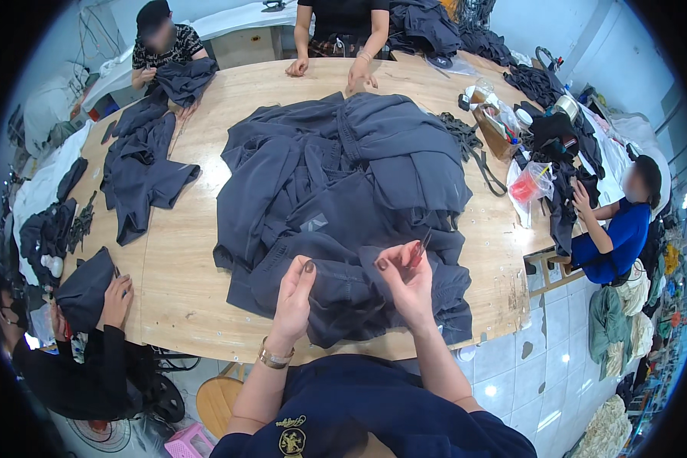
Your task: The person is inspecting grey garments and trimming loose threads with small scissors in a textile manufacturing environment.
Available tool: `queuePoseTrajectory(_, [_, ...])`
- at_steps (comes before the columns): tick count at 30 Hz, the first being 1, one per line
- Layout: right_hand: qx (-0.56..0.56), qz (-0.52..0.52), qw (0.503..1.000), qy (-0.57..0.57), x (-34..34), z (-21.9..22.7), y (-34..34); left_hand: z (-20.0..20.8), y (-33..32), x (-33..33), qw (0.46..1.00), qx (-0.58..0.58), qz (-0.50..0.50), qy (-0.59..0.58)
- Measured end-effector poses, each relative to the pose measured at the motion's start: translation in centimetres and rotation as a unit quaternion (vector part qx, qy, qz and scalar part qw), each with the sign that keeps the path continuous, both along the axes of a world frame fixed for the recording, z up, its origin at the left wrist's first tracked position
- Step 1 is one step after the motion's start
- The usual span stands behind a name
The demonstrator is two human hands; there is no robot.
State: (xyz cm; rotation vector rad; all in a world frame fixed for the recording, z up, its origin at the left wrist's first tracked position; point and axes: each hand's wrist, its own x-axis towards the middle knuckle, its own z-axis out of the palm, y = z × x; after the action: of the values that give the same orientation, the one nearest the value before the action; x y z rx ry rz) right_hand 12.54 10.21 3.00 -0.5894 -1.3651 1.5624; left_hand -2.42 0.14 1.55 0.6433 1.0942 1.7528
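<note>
A dark grey garment (336, 288) with a gathered waistband hangs between my hands at the near table edge. My left hand (294, 296) is closed, pinching its cloth between thumb and fingers. In my closed right hand (408, 281) is a small pair of red-handled thread snips (417, 255), blades pointing up and away from me. My right thumb and forefinger also meet at the garment's edge; whether they grip the cloth is hard to see. Just beyond, a big heap of similar dark garments (404, 145) covers the middle of the wooden table (183, 267).
Co-workers sit or stand around: one far left with a garment (187, 80), one at the far edge, one near left with dark cloth (84, 290), another in blue (618, 237) at right. More garments (141, 172) lie left. A cup of red drink (528, 183) stands right.
</note>
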Motion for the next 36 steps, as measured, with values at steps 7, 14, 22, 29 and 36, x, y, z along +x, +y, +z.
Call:
queuePoseTrajectory(7, [0.114,0.143,0.926,-0.329,3.2,1.0,0.8,0.5,0.1,-0.5,1.0,-0.003,-0.022,-0.009])
queuePoseTrajectory(14, [0.257,0.195,0.858,-0.4,3.2,1.8,1.7,0.7,0.4,-0.9,0.997,-0.008,-0.071,0.013])
queuePoseTrajectory(22, [0.329,0.229,0.813,-0.422,3.1,3.5,3.0,1.1,0.8,-1.5,0.991,-0.023,-0.12,0.056])
queuePoseTrajectory(29, [0.352,0.275,0.781,-0.437,3.0,4.2,3.9,2.1,1.1,-1.6,0.983,-0.041,-0.158,0.088])
queuePoseTrajectory(36, [0.349,0.262,0.784,-0.443,3.4,4.3,4.1,1.9,1.3,-1.9,0.986,-0.033,-0.138,0.089])
